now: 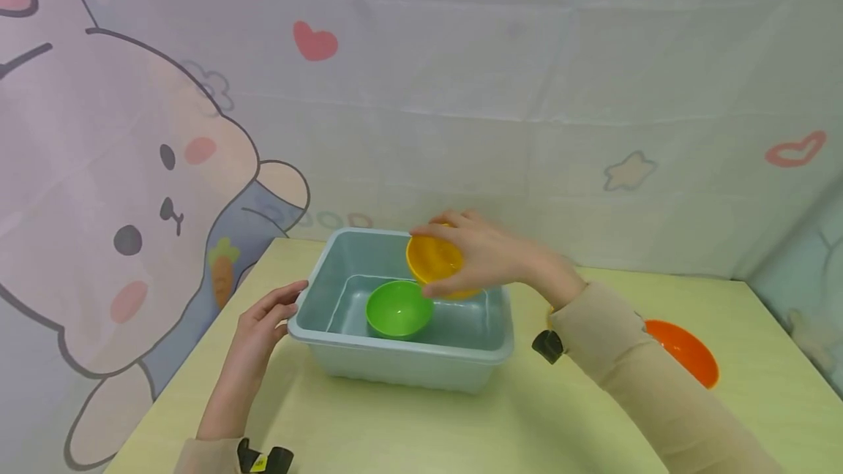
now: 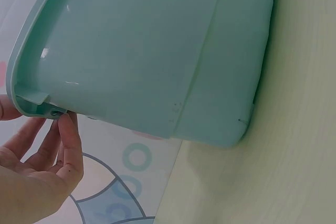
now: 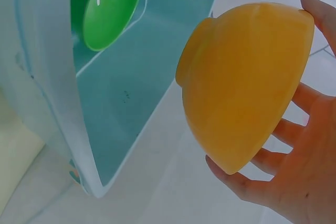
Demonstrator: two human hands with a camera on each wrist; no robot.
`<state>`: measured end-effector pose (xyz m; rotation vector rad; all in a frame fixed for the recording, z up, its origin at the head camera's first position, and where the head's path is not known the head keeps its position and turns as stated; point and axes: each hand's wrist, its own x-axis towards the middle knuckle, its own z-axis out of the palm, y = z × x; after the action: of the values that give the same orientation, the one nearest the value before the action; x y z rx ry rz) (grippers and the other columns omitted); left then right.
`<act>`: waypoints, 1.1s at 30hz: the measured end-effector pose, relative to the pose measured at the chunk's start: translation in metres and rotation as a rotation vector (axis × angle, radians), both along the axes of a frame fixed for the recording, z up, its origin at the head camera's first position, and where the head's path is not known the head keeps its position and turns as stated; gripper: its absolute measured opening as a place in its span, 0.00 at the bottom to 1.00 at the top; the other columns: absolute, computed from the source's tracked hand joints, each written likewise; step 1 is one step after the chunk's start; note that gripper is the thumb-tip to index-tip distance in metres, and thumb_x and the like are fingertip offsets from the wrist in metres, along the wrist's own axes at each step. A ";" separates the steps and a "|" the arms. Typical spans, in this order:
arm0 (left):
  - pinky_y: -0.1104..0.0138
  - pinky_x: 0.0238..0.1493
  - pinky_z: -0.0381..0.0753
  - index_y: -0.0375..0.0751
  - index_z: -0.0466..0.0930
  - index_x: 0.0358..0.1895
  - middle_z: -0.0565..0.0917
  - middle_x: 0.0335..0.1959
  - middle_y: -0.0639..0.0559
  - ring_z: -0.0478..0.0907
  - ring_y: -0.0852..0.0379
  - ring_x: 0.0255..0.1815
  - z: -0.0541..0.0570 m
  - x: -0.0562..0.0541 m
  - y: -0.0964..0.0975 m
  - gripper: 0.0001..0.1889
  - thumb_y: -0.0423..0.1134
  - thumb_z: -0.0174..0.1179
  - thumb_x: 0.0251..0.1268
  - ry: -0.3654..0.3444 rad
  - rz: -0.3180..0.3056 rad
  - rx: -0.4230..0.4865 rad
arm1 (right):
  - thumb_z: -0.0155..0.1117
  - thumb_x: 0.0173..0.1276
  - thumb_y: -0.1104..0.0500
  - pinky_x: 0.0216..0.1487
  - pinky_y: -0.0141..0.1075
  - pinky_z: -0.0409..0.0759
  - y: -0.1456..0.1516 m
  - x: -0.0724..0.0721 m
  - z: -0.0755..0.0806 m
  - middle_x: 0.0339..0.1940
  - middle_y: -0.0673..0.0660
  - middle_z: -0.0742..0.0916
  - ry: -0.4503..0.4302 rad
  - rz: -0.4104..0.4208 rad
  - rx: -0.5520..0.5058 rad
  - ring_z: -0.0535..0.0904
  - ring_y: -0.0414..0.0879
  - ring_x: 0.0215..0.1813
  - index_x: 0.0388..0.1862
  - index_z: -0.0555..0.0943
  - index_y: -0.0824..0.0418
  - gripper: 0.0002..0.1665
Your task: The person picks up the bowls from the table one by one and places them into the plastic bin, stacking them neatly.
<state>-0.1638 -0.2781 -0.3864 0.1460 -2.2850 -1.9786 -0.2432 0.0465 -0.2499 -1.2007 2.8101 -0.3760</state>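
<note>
A yellow bowl (image 1: 431,258) is tilted over the right part of a light blue-green plastic basin (image 1: 402,353). My right hand (image 1: 487,251) grips this bowl by its rim; in the right wrist view the bowl (image 3: 241,82) shows its rounded outside and foot, with the fingers (image 3: 231,179) along its edge. Inside the basin, on its floor, a green bowl (image 1: 398,309) sits with its mouth up. At the basin's left end my left hand (image 1: 260,324) holds the rim, thumb on one side and fingertips beneath it in the left wrist view.
An orange bowl (image 1: 685,350) lies on the pale yellow table (image 1: 500,430) to the right, partly hidden by the right sleeve. Something yellow shows slightly beside the right cuff, mostly covered. Behind the table hangs a printed cloth (image 1: 461,93) with a cartoon rabbit.
</note>
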 end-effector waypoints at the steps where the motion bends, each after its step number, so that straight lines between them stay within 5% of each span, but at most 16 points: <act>1: 0.75 0.50 0.75 0.44 0.70 0.67 0.75 0.54 0.66 0.71 0.69 0.56 0.000 0.000 0.000 0.22 0.42 0.49 0.73 -0.001 0.002 0.003 | 0.66 0.53 0.33 0.62 0.51 0.71 -0.002 0.000 0.000 0.70 0.53 0.69 0.000 0.006 -0.001 0.64 0.55 0.67 0.72 0.64 0.40 0.47; 9: 0.75 0.49 0.76 0.42 0.70 0.67 0.74 0.54 0.66 0.70 0.68 0.55 0.000 -0.001 0.000 0.21 0.39 0.49 0.72 -0.007 0.008 0.019 | 0.64 0.53 0.31 0.65 0.58 0.63 -0.015 -0.004 -0.002 0.70 0.53 0.69 0.007 0.029 0.036 0.64 0.55 0.69 0.72 0.64 0.39 0.47; 16: 0.75 0.50 0.76 0.42 0.71 0.66 0.75 0.54 0.66 0.70 0.68 0.56 0.000 -0.001 0.000 0.21 0.39 0.49 0.72 -0.006 0.012 0.015 | 0.64 0.53 0.30 0.58 0.51 0.69 -0.025 -0.006 -0.005 0.71 0.50 0.69 -0.017 0.019 0.069 0.65 0.52 0.68 0.72 0.63 0.37 0.47; 33: 0.75 0.50 0.76 0.43 0.71 0.66 0.75 0.54 0.67 0.71 0.69 0.56 -0.001 0.000 -0.002 0.21 0.40 0.49 0.72 -0.004 0.014 0.006 | 0.65 0.55 0.32 0.64 0.50 0.72 -0.048 -0.021 -0.017 0.73 0.52 0.66 -0.075 0.089 0.069 0.62 0.54 0.70 0.73 0.61 0.39 0.48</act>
<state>-0.1635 -0.2797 -0.3874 0.1661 -2.2735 -1.9807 -0.2647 -0.0018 -0.2665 -1.2637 2.6730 -0.3090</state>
